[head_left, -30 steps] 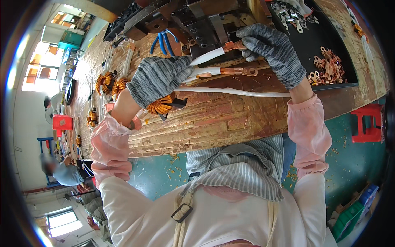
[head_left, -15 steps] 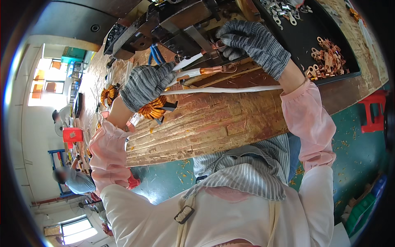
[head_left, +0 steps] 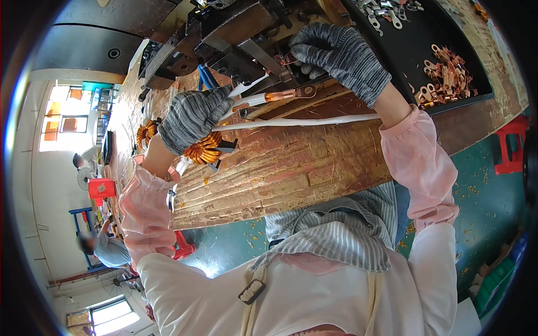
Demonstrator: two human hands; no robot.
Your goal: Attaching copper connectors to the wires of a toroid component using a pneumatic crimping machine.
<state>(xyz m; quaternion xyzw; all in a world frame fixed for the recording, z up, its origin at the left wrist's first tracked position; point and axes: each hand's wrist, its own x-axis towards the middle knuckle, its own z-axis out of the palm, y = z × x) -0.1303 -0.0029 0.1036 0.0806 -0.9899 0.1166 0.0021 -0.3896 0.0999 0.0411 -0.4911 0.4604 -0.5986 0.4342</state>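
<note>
My left hand (head_left: pixel 193 119), in a grey knitted glove, is closed around white-sleeved wires. One wire (head_left: pixel 249 85) runs up into the dark metal press (head_left: pixel 246 47); another ends in a crimped copper lug (head_left: pixel 286 94) lying just below the press. My gloved right hand (head_left: pixel 342 59) is at the right side of the press jaws, fingers bent and pinched around a copper lug (head_left: pixel 287 59), which is mostly hidden by the fingers and the press. A longer white-sleeved wire (head_left: pixel 297 121) stretches across the worktable under both hands. Beside my left wrist is a copper-wound coil (head_left: pixel 203 149).
A black tray (head_left: pixel 417 67) at the right holds silver lugs (head_left: pixel 389 14) and a heap of copper lugs (head_left: pixel 448 75). A second coil (head_left: pixel 147 133) and blue cables (head_left: pixel 207 75) are at the left. The worn wooden worktable (head_left: pixel 269 179) has a curved front edge. A red stool (head_left: pixel 511 145) stands on the right.
The whole view has shifted slightly. My right hand has moved a little to the left along with the press; both hands keep nearly the same grip.
</note>
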